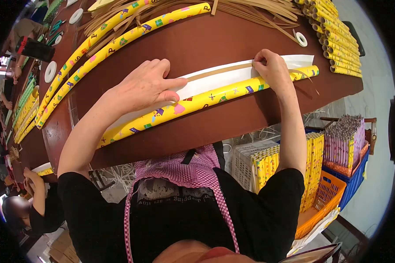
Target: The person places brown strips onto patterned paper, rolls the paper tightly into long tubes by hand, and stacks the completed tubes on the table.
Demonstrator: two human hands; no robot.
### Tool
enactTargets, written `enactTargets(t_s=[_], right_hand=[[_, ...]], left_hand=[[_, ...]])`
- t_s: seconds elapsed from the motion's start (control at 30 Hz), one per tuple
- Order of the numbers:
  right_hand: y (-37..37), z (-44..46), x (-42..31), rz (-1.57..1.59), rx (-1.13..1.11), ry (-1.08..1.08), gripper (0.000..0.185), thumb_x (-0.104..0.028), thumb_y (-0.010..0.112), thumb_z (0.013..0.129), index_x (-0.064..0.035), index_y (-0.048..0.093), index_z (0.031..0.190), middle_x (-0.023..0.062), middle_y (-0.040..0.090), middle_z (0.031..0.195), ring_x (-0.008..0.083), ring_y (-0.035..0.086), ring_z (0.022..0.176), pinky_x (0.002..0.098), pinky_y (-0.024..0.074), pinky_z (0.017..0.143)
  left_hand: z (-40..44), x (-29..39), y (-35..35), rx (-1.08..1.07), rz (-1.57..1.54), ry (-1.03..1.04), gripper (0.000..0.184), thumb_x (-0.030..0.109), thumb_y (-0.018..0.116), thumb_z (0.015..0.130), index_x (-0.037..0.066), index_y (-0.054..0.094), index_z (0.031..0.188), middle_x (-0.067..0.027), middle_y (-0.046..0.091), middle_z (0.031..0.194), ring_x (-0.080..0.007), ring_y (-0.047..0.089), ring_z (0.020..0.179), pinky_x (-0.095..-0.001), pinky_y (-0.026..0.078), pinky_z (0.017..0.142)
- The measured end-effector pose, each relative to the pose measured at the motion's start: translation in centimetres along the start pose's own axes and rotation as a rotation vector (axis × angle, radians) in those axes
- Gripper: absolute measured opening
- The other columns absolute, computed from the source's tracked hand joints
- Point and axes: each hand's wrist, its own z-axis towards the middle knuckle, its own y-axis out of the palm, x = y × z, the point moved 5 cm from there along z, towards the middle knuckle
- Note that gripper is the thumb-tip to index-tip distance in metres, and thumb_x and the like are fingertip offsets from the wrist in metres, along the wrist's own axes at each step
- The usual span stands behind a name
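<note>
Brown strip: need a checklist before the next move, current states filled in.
1. Brown strip lying along the white sheet beside the yellow roll: ok.
2. Left hand at the strip, index finger extended to it: ok.
3. Right hand pinching the strip in its fingers: ok.
4. No loose ends near the roll: not ok, a brown tail curls by it beyond the right hand.
5. Strip stuck down: cannot tell.

A broad reddish-brown tabletop [250,39] fills the middle, its surface faintly glossy toward the left. Pale, marbled floor [352,105] shows past its right end. Dark wooden furniture [373,138], partly hidden, stands at the right. Bright light [6,59] glares at the far left edge.
</note>
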Motion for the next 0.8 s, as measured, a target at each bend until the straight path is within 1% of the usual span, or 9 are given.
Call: enactTargets(t_s=[0.03,0.1,0.33,0.4,0.63,0.7,0.73,0.8], right_hand=[[0.0,0.0,0.0,0.0,0.003,0.003,0.014,-0.009,0.066,0.083,0.0034,0.066,0.09,0.0163,0.07,0.08,0.029,0.068,0.076,0.0364,0.0522,0.072],[0.0,0.0,-0.1,-0.01,-0.001,-0.006,0.014,-0.008,0.066,0.082,0.0033,0.066,0.09,0.0161,0.07,0.08,0.0293,0.068,0.076,0.0367,0.0522,0.072],[0.0,0.0,-0.1,0.0,-0.003,0.0,0.014,-0.008,0.065,0.082,0.0036,0.066,0.09,0.0168,0.07,0.081,0.0298,0.068,0.076,0.0368,0.0524,0.072],[0.0,0.0,0.0,0.014,-0.004,0.003,0.014,-0.008,0.065,0.082,0.0036,0.066,0.09,0.017,0.07,0.081,0.0302,0.068,0.077,0.0368,0.0525,0.073],[0.0,0.0,-0.1,0.003,0.02,-0.006,0.013,-0.007,0.064,0.082,0.0038,0.066,0.088,0.0173,0.07,0.081,0.0318,0.068,0.078,0.0372,0.0525,0.073],[0.1,0.0,0.0,0.004,0.025,-0.006,0.013,-0.008,0.064,0.082,0.0029,0.066,0.088,0.0176,0.069,0.08,0.032,0.068,0.077,0.0381,0.0525,0.071],[0.1,-0.1,0.2,0.003,0.019,-0.016,0.013,-0.008,0.064,0.082,0.0029,0.066,0.088,0.0176,0.069,0.08,0.032,0.068,0.077,0.0381,0.0525,0.071],[0.6,0.3,0.8,0.025,0.015,-0.053,0.013,-0.01,0.065,0.081,0.0017,0.066,0.088,0.0179,0.069,0.079,0.0325,0.068,0.076,0.039,0.0523,0.07]], left_hand=[[0.5,0.0,0.1,0.0,0.001,0.004,0.052,0.056,0.049,0.093,0.019,0.066,0.125,-0.013,0.046,0.095,-0.0303,0.049,0.09,-0.0398,0.043,0.085],[1.4,0.1,0.0,0.044,0.02,0.043,0.043,0.052,0.054,0.093,0.023,0.066,0.122,-0.0114,0.047,0.092,-0.0276,0.05,0.089,-0.0382,0.044,0.084],[5.6,0.6,0.4,0.027,0.047,0.1,0.045,0.055,0.049,0.096,0.024,0.066,0.123,-0.0119,0.049,0.093,-0.028,0.051,0.092,-0.0383,0.045,0.085],[6.7,0.8,0.5,0.031,0.004,0.122,0.045,0.055,0.047,0.097,0.024,0.066,0.124,-0.012,0.05,0.094,-0.0279,0.052,0.093,-0.0382,0.045,0.086],[10.2,2.0,0.4,-0.033,-0.017,0.105,0.043,0.051,0.047,0.099,0.022,0.067,0.125,-0.0127,0.051,0.096,-0.0276,0.052,0.097,-0.0383,0.043,0.09],[11.3,2.1,0.8,-0.018,-0.044,0.12,0.046,0.053,0.05,0.096,0.025,0.065,0.129,-0.0135,0.05,0.097,-0.0304,0.05,0.095,-0.0411,0.042,0.088],[11.9,2.1,1.0,-0.014,-0.046,0.11,0.046,0.053,0.05,0.096,0.025,0.065,0.129,-0.0135,0.05,0.097,-0.0304,0.05,0.095,-0.0411,0.042,0.088],[12.4,2.5,0.9,0.046,-0.03,0.173,0.045,0.052,0.053,0.095,0.022,0.067,0.126,-0.0141,0.051,0.098,-0.0311,0.05,0.096,-0.0419,0.042,0.089]])
